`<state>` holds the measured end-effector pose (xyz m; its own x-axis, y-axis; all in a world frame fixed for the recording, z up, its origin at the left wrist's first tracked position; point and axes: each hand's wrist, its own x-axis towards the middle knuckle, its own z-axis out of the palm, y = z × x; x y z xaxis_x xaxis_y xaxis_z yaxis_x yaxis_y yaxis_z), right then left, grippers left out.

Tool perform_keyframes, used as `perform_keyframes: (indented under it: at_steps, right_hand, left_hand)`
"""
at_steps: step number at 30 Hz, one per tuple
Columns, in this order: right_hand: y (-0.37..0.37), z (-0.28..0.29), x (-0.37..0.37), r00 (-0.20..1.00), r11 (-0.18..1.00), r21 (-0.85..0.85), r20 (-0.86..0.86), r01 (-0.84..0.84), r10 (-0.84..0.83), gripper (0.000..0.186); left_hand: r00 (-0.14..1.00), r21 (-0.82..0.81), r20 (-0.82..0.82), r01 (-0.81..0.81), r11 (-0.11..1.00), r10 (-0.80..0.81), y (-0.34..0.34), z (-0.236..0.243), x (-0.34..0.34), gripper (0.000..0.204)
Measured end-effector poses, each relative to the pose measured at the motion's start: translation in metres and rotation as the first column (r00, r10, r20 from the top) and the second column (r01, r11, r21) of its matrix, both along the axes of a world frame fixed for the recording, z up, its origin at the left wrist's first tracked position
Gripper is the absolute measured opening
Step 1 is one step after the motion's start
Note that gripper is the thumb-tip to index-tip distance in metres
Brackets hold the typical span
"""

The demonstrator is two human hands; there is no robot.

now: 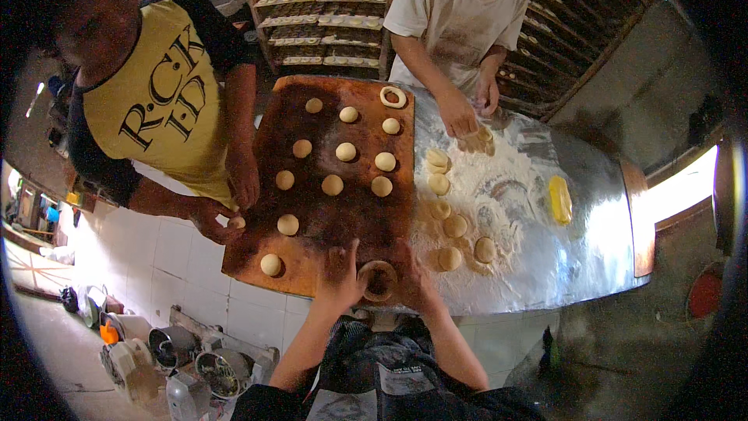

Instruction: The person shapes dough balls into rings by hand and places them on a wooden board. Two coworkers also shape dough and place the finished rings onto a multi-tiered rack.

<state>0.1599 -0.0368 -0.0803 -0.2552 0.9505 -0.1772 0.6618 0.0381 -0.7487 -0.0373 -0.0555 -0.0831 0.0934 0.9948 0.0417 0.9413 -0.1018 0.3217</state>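
A dough ring [379,281] lies at the near edge of the brown wooden board [351,214], between my two hands. My left hand [340,274] is at the ring's left side, fingers stretched out and apart. On the other side, my right hand [418,284] has its fingers extended along the ring; shadow partly hides them. Neither hand appears to grip anything. Several round dough balls stand in rows on the board, among them a dough ball [270,265] at the near left. A second dough ring [393,97] rests at the far right corner.
On the right, the floured metal tabletop [576,265] bears several dough pieces [454,225] and a yellow object [559,199]. Across it, a person's hand [460,118] touches dough. A person at left holds a dough piece [236,222]. Behind are racks [319,23] of dough; pots [171,343] stand below left.
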Motion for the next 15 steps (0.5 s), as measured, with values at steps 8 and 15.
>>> perform_keyframes:
  at_steps: [8, 15]
  right_hand:
    - [-0.008, -0.010, 0.017, 0.894, 0.940, 0.163, -0.391, 0.300, -0.217, 0.039]
    - [0.006, -0.005, 0.111, 0.926, 0.896, 0.325, 0.126, 0.301, -0.357, 0.030]
  left_hand:
    - [0.996, -0.167, 0.072, 0.055, 0.984, -0.043, -0.004, 0.010, 0.006, 0.087]
    - [0.858, -0.013, 0.508, 0.097, 0.995, -0.077, 0.004, 0.008, 0.061, 0.054]
